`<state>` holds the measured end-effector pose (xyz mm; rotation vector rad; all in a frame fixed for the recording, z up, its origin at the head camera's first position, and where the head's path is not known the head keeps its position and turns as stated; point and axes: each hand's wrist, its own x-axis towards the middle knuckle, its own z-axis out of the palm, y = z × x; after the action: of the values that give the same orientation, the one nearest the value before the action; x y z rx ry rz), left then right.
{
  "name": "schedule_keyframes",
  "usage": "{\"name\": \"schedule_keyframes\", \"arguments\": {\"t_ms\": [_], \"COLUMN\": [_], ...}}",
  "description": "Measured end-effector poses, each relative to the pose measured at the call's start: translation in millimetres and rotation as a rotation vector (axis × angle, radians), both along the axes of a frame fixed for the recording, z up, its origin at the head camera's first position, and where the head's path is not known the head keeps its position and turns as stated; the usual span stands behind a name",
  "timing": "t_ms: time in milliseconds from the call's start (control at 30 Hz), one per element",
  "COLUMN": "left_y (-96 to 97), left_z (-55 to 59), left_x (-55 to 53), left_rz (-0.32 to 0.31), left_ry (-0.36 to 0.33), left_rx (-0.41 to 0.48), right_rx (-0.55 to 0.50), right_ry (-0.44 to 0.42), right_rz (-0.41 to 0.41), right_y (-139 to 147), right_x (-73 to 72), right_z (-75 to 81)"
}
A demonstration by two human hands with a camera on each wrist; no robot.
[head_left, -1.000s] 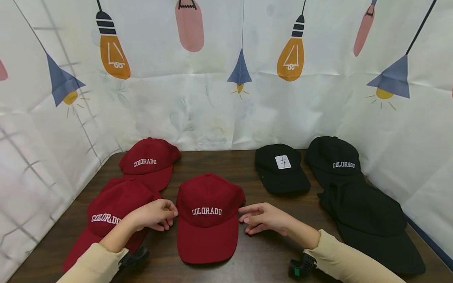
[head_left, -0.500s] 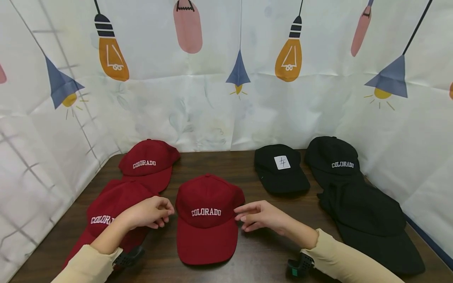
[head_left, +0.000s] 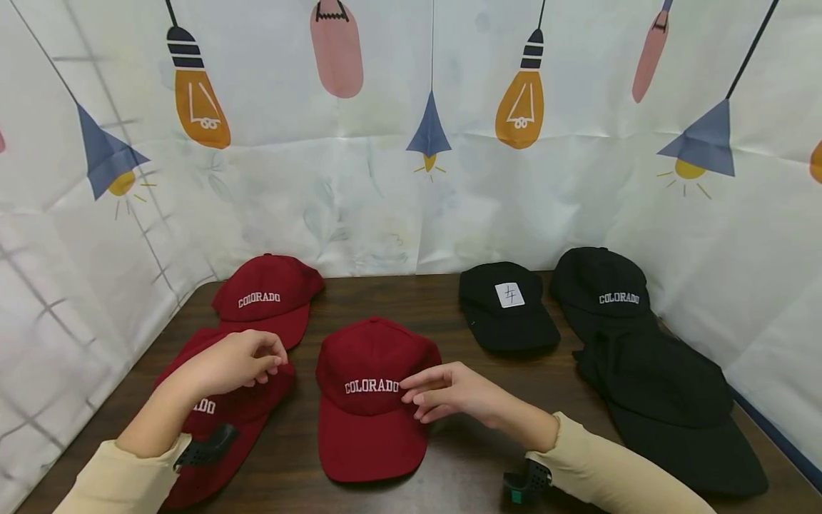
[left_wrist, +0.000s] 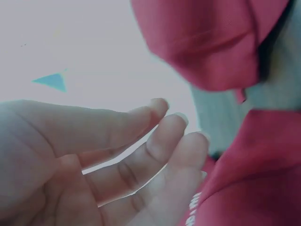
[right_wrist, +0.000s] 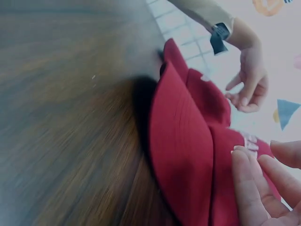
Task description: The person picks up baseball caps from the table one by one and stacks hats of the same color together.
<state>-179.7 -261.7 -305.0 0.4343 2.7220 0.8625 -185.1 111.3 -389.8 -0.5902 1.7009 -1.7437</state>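
A red baseball cap (head_left: 372,446) with white COLORADO lettering lies in the middle of the table, its brim toward me. Over the right side of its crown is my right hand (head_left: 452,392), fingers loosely bent and holding nothing; contact with the cloth is hard to tell. My left hand (head_left: 234,364) hovers over another red cap (head_left: 218,475) at the front left, covering part of its lettering. In the left wrist view, the loosely curled fingers (left_wrist: 164,136) hold nothing. Behind that cap sits a third red cap (head_left: 270,278).
On the right are a black cap (head_left: 501,332) with a white paper tag (head_left: 510,295), a black COLORADO cap (head_left: 594,275) and a large black cap (head_left: 674,400) in front of it. A printed white curtain (head_left: 372,207) hangs behind the dark wooden table (head_left: 392,293).
My left hand has moved left, away from the middle cap, to above the front-left cap. My right hand has shifted left from the middle cap's edge to over its crown.
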Motion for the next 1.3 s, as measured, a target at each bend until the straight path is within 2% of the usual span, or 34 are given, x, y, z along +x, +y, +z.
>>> {"name": "schedule_keyframes", "arguments": {"t_ms": [167,300,400,600,733,1033,1133,1300], "left_y": [-21.4,-41.7,-58.3,-93.7,-113.5,-147.5,-156.1,-166.8], "left_z": [15.4,24.4,26.3,18.6,13.1,1.1,-3.9,-14.1], "left_x": [-3.8,-8.5,-13.6,-22.8,-23.6,-23.0,-23.3,-24.9], "left_rz": [-0.01,0.022,0.046,0.075,0.121,0.213,0.229,0.227], "left_ry": [0.042,0.058,0.057,0.064,0.065,0.038,0.028,-0.031], "left_rx": [-0.03,-0.017,0.016,0.08,0.103,0.1,0.07,0.075], "right_rx": [-0.038,-0.053,-0.059,-0.084,-0.119,-0.211,-0.22,-0.227], "right_ry": [0.002,0.01,0.005,-0.034,-0.065,-0.116,-0.161,-0.235], "right_rz": [0.041,0.063,0.07,0.097,0.116,0.101,0.093,0.091], "right_y": [-15.6,-29.5,-40.5,-63.9,-79.8,-106.8,-119.2,-143.4], "right_x": [1.2,4.3,7.0,14.9,22.8,33.0,35.9,42.1], "right_z": [3.1,4.4,4.3,3.0,2.0,-1.2,-3.9,-6.6]}}
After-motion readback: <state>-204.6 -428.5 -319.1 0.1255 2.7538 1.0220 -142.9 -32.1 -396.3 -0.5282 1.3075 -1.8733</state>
